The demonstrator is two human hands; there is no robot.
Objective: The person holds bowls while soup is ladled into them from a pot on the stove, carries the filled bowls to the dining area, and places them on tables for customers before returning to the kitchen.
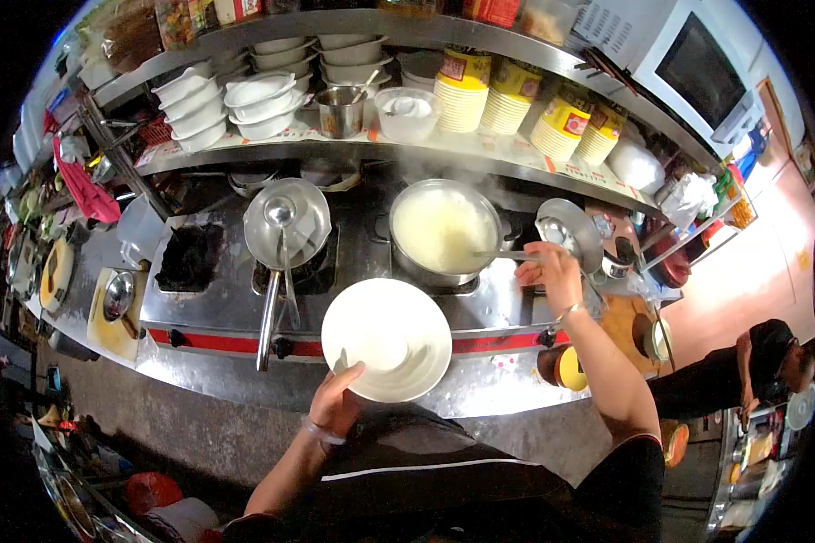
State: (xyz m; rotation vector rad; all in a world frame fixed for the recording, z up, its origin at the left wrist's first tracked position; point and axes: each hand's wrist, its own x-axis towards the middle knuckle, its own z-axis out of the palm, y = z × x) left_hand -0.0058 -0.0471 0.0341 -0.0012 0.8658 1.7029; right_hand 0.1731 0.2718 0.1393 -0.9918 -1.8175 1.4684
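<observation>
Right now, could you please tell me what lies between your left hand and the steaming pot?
The white bowl that the left hand grips, then a sliver of stovetop, in the head view.

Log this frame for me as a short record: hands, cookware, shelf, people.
Left hand: grips the rim of a white bowl
Right hand: holds a metal utensil dipping into the pot
Pot: on the stove, steaming, pale liquid inside
Left of pot: long-handled pan with a ladle in it
Shelf: stacked white dishes, stacked containers
Other people: one person, at right
Utensil's submerged end: hidden
</observation>
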